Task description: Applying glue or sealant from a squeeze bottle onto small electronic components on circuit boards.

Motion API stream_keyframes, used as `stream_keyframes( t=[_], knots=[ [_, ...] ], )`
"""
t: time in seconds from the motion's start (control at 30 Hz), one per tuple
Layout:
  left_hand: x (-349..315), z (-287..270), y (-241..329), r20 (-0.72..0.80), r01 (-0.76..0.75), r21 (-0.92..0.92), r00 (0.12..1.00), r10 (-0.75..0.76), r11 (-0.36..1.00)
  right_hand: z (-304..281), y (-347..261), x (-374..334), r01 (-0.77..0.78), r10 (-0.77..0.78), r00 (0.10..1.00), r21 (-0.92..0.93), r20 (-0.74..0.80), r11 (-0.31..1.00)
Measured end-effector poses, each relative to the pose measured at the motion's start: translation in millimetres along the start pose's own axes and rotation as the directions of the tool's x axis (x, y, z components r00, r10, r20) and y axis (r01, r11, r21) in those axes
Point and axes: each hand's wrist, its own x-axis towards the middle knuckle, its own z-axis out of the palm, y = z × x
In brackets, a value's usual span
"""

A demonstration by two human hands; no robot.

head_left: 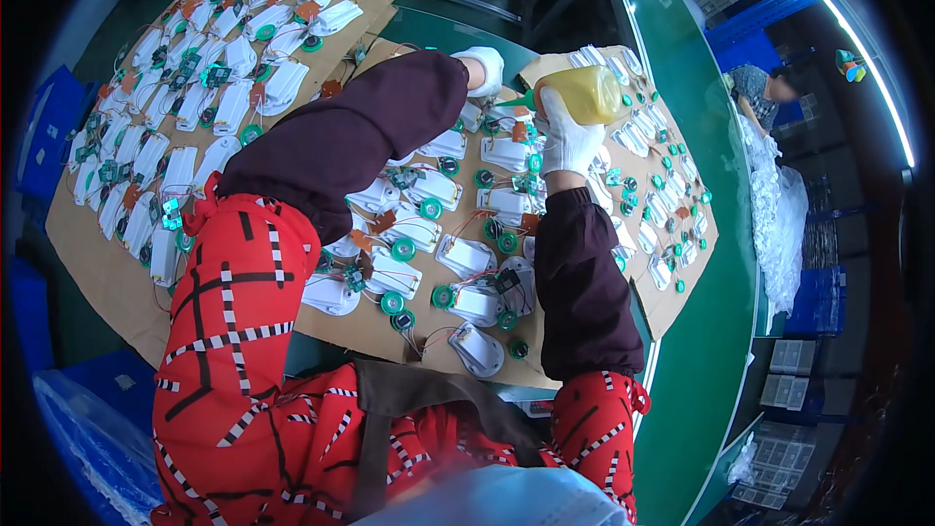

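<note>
Along the near edge, red patterned sleeves [226,321] reach over a green desk [429,32], where cardboard sheets [117,297] carry white plastic parts [476,351] wired to green discs [403,249]; any print on them is too small to read. Above these, the white-gloved right hand [570,136] has its grip closed around a tilted yellow bottle [592,94]. The gloved left hand [484,70] is partly hidden, its grip impossible to tell. Well beyond, at right, a co-worker [755,90] leans near clear plastic wrapping [776,229] below a bright tube light [845,24].

Dark purple oversleeves [590,294], white gloves [568,144]
</note>
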Motion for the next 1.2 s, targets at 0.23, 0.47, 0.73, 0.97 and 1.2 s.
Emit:
stream_keyframes(
  t=[0.23, 0.47, 0.73, 0.97, 1.2],
  knots=[
    [-0.4, 0.8, -0.7, 0.006, 0.009, -0.043, 1.0, -0.009, 0.999, -5.5, 11.2, 6.7, 0.006, -0.007, 1.0, 0.028, 0.01, 1.0],
    [0.9, 3.3, -2.2, -0.023, 0.018, -0.017, 1.0, -0.019, 1.0, -4.7, 10.4, 14.8, -0.125, 0.129, 0.989, 0.052, -0.068, 0.991],
    [0.7, 3.2, -1.3, -0.042, 0.032, -0.052, 0.999, -0.035, 0.998, 0.3, 15.8, 22.3, -0.025, 0.028, 0.996, 0.028, -0.086, 0.999],
    [-0.4, 2.0, -3.8, -0.009, 0.011, -0.043, 1.0, -0.012, 0.999, 9.4, 3.3, 12.4, -0.042, 0.046, 0.997, 0.07, -0.062, 0.997],
    [-2.3, 1.8, -4.1, 0.003, -0.006, -0.022, 1.0, 0.006, 1.0, 6.6, 10.0, 12.8, 0.042, -0.045, 0.998, -0.071, -0.046, 0.997]
  ],
)
